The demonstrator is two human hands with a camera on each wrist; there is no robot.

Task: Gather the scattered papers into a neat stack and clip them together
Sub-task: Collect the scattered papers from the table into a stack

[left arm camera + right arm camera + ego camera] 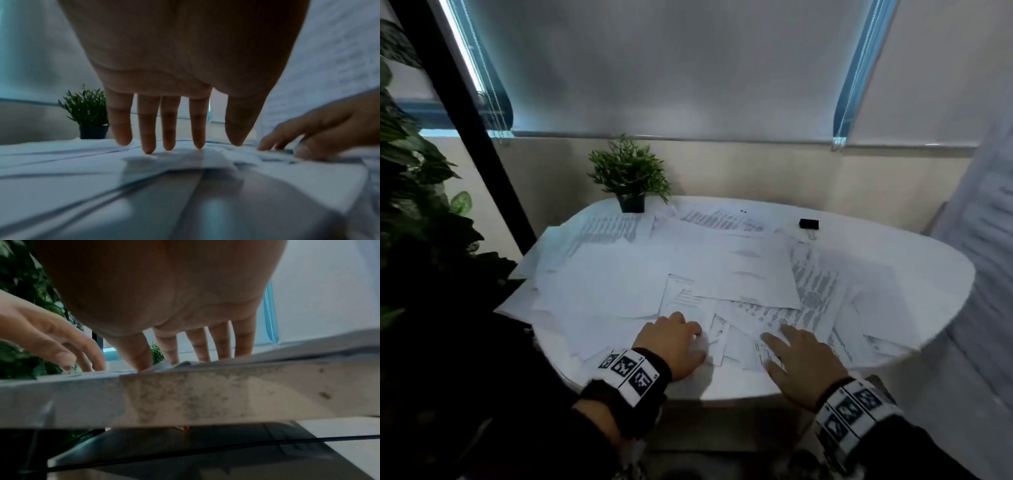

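Papers (698,274) are lying overlapped across the table (914,294), with a potted plant (629,178) standing behind them at the far left. A binder clip (809,224) is sitting at the far right, and both hands, left hand (671,346) beside right hand (803,363), are resting on the near sheets.

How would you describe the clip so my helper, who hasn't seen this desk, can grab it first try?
Start at the white table covered in loose papers. Go to its far edge, well to the right of the potted plant. The clip sits there beyond the papers: a small black block, the only dark thing on that side.
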